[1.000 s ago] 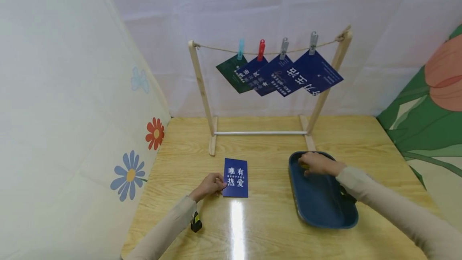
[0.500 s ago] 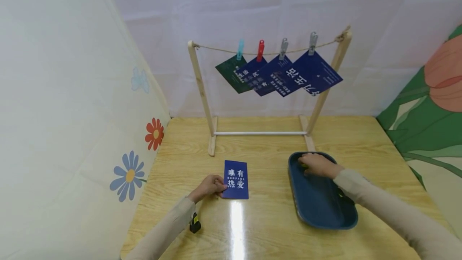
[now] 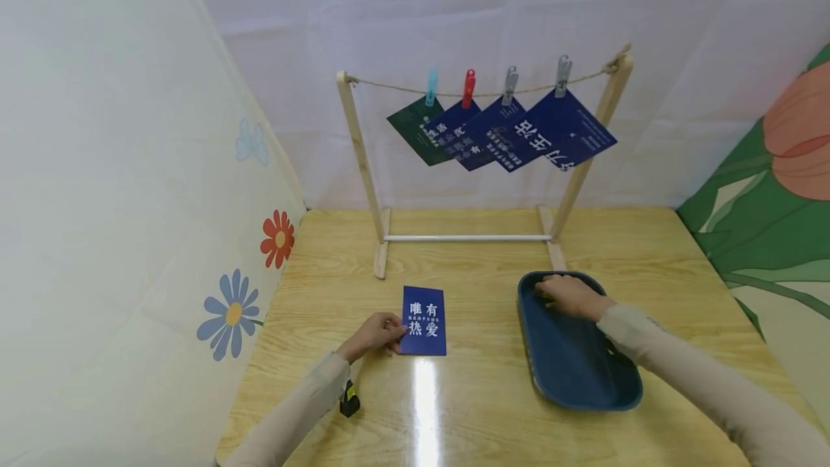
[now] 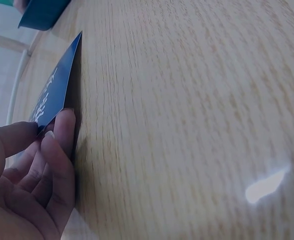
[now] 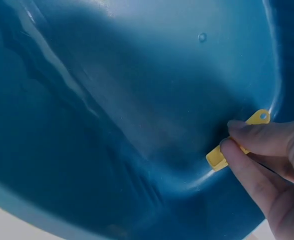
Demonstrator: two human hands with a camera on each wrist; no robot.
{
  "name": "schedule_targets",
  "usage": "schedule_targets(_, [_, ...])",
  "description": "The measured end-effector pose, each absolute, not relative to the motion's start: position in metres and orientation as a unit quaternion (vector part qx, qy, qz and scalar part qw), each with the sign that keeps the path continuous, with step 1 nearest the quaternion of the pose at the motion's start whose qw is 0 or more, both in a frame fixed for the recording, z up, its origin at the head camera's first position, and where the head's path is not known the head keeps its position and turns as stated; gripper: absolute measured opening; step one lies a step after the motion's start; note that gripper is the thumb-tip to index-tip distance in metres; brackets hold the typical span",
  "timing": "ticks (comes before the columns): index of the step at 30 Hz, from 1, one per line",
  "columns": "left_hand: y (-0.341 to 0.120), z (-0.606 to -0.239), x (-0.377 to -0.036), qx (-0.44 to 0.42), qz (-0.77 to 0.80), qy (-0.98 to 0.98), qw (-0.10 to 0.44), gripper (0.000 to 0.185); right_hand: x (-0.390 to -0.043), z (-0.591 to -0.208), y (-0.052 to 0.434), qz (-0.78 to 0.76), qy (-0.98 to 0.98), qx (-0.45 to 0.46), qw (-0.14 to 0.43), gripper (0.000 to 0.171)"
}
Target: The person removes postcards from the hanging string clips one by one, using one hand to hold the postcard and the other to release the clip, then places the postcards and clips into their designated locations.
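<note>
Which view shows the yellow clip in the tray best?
The right wrist view: the yellow clip lies in the blue tray, pinched by the right hand. In the head view that hand hides it; the left wrist view misses it.

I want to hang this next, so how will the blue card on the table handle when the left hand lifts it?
The blue card looks thin, probably light. The left hand has one edge raised off the table and it stays straight in the left wrist view, suggesting stiffness. Its glossy face may be slippery, so pinch the edge.
</note>
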State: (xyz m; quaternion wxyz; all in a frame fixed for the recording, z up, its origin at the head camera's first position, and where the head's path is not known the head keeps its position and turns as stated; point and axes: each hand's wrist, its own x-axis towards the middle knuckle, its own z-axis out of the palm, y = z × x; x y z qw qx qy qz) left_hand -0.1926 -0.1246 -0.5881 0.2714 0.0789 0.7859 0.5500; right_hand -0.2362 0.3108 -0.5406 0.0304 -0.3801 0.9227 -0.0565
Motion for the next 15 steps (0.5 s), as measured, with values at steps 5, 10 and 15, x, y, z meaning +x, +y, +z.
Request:
schedule_targets(5, [-0.1253, -0.5873, -0.1926, 0.077, 0.558, 0.780, 0.271, 0.014, -0.2370, -0.5428, 0.3122, -0.054, 0.921, -0.386, 0.013, 0.025])
schedule_targets(10, [-0.1251, -0.5866, -0.1913, 0.078, 0.561, 0.778, 0.271, 0.012, -0.2375, -0.5440, 0.3125, -0.053, 0.921, -0.385, 0.007, 0.027])
schedule_targets(15, [-0.1257, -0.5860, -0.1905, 0.080, 0.562, 0.776, 0.276, 0.011, -0.2355, -0.5431, 0.3126, -0.053, 0.924, -0.378, 0.009, 0.024])
